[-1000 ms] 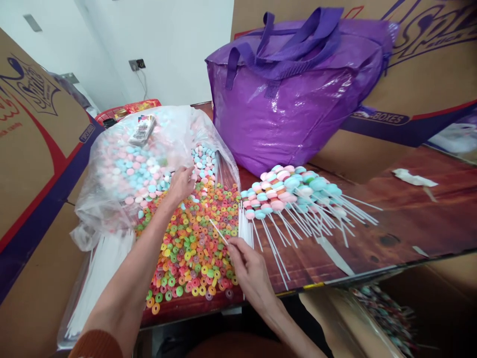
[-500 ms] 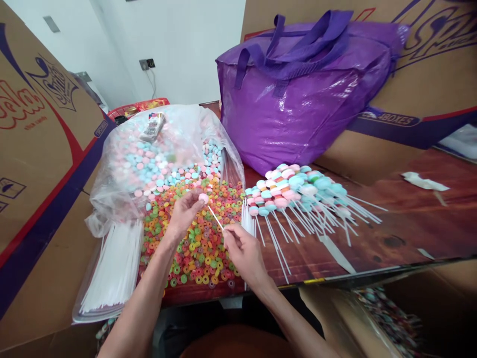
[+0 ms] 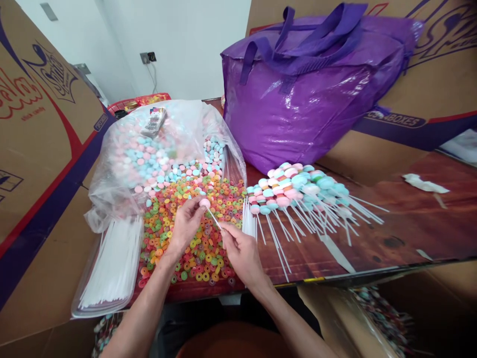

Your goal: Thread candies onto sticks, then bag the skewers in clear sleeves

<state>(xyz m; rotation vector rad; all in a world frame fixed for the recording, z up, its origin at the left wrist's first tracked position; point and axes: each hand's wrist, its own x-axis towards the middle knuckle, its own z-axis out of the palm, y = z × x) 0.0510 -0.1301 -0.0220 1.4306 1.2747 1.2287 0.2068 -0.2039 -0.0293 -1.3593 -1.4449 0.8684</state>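
Note:
Between the fingers of my left hand [image 3: 188, 219] is a pink marshmallow [image 3: 204, 203], pinched at its side. My right hand [image 3: 238, 248] grips a thin white stick [image 3: 213, 217] whose upper end meets the marshmallow; how deep it goes in is hidden. Beneath both hands spreads a heap of colourful ring gummies [image 3: 201, 243]. Just behind lie loose pink, blue and white marshmallows [image 3: 179, 174], spilling from a clear plastic bag [image 3: 179, 124]. To the right of my right hand, a pile of candy skewers [image 3: 294, 186] rests with their sticks pointing towards me.
A clear tray of white sticks [image 3: 112, 263] stands at the table's left front. A large purple bag [image 3: 298, 104] sits behind the skewers. Cardboard boxes [image 3: 33, 164] flank both sides. A crumpled white scrap [image 3: 425, 183] lies on the wooden table [image 3: 380, 238].
The marshmallow and stick have shifted slightly down, with both hands still on them. The whole view has moved a little. The skewer pile looks the same.

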